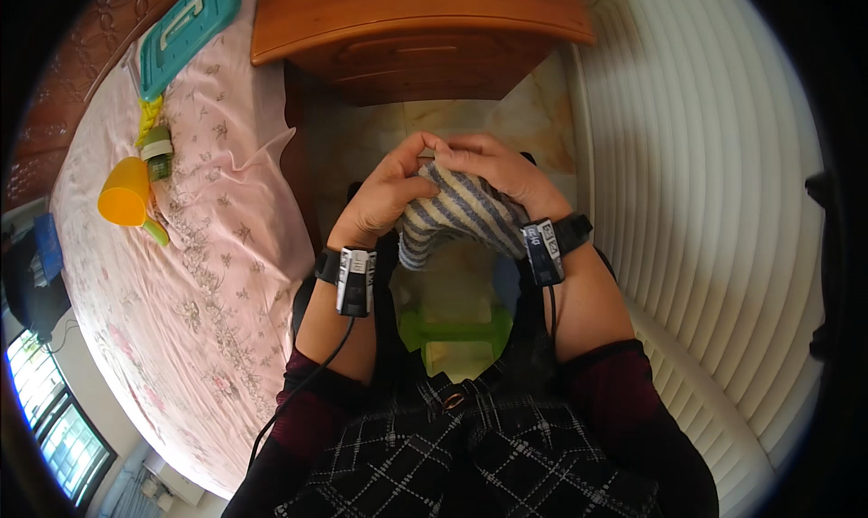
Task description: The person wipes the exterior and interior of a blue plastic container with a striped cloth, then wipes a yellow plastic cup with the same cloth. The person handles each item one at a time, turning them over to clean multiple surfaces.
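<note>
A striped grey and cream knitted or terry cloth (461,209) hangs between my hands, in front of my lap. My left hand (393,189) pinches its upper left part, with the thumb on the cloth. My right hand (498,169) grips its upper edge, and the fingertips of both hands meet at the top. The cloth arches over, one end drooping below my left hand and the other reaching my right wrist. Part of the cloth lies hidden behind my right hand. Each wrist bears a strapped device with a cable.
On the bed's pink floral sheet (230,233) lie a teal plastic lid (190,36), a green bottle (158,153) and a yellow scoop (125,192). A wooden cabinet (420,23) stands ahead, a ribbed white panel (692,179) at right. Between my legs is a green plastic object (454,328).
</note>
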A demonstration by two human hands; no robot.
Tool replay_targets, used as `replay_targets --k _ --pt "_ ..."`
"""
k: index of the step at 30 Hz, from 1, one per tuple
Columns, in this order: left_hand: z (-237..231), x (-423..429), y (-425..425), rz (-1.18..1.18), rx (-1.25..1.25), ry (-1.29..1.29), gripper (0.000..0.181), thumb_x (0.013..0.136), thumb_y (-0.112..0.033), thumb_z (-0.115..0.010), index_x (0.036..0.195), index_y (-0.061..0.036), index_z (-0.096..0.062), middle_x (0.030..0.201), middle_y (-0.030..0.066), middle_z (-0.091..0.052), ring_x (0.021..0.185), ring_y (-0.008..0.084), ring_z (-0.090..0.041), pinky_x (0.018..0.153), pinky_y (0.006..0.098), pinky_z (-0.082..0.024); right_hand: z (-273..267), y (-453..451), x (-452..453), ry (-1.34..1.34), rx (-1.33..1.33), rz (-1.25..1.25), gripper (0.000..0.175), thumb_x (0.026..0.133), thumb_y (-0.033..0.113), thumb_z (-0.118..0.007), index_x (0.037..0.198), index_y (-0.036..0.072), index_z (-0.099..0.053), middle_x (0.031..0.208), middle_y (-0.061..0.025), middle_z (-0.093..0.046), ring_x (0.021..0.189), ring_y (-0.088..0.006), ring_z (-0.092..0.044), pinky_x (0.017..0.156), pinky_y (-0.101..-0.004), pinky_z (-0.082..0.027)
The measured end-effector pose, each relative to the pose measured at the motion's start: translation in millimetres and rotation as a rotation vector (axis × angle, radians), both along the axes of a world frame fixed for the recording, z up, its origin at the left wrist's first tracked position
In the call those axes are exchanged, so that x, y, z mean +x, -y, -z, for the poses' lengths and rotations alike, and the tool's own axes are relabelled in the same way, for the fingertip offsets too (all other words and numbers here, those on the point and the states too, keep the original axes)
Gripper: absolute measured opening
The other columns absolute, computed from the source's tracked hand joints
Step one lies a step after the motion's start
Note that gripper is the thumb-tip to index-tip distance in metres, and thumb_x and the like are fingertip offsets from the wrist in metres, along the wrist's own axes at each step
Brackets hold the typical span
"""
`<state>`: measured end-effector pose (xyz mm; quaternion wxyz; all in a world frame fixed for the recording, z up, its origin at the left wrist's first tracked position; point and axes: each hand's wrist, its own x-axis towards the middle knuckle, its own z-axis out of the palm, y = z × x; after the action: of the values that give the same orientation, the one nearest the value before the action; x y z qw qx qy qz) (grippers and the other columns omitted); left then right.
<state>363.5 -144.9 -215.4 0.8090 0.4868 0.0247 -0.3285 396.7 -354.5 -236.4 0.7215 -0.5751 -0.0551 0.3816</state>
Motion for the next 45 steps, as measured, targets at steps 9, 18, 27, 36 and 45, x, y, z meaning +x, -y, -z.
replay_targets --k 9,18,27,36,45 --pt "32.9 22.1 -38.9 0.252 0.551 0.196 0.021 0.086 0.001 -0.061 0.107 -0.0033 -0.064 0.09 0.0033 -0.069 0.082 0.0111 -0.062 0.074 0.0244 -0.047 10.9 9.0 18.1 0.292 -0.37 -0.405 0.024 0.089 0.022 -0.076 0.097 -0.001 -0.074 0.083 -0.0054 -0.071 0.079 -0.0138 -0.065 0.074 -0.0309 -0.05" --pt "57.8 24.7 -27.9 -0.094 1.12 0.757 0.023 0.084 0.001 -0.058 0.102 -0.0052 -0.072 0.102 0.0144 -0.07 0.103 0.0355 -0.062 0.097 0.0441 -0.048 31.7 -16.9 8.4 0.606 -0.659 -0.38 0.027 0.078 0.013 -0.07 0.1 -0.002 -0.071 0.09 -0.021 -0.069 0.085 -0.0392 -0.067 0.078 -0.0428 -0.054" --pt "75.4 27.0 -27.1 -0.264 1.21 0.651 0.031 0.093 -0.001 -0.059 0.123 -0.0087 -0.062 0.126 0.0219 -0.06 0.12 0.0451 -0.054 0.102 0.0521 -0.046 16.5 -50.8 -9.3 0.793 -0.52 -0.088 0.022 0.08 0.01 -0.065 0.099 0.0 -0.06 0.097 -0.0212 -0.066 0.087 -0.045 -0.063 0.076 -0.0501 -0.052" --pt "98.1 34.0 -32.5 -0.396 0.697 -0.241 0.073 0.107 -0.064 -0.044 0.121 0.0055 -0.064 0.11 0.0216 -0.074 0.095 0.0353 -0.072 0.086 0.0431 -0.057 2.7 -54.0 -10.7 0.633 -0.357 -0.238 0.026 0.085 0.015 -0.07 0.107 0.004 -0.063 0.09 -0.0226 -0.068 0.084 -0.0449 -0.065 0.076 -0.0513 -0.052" --pt "79.4 32.8 -20.4 0.149 0.722 -0.074 0.061 0.096 -0.044 -0.073 0.127 0.0092 -0.068 0.114 0.0186 -0.073 0.097 0.0243 -0.069 0.086 0.0341 -0.055 -0.1 -56.7 -23.8 0.622 -0.439 -0.534 0.028 0.086 0.017 -0.069 0.114 0.012 -0.069 0.092 -0.0159 -0.071 0.093 -0.0377 -0.069 0.082 -0.05 -0.054"
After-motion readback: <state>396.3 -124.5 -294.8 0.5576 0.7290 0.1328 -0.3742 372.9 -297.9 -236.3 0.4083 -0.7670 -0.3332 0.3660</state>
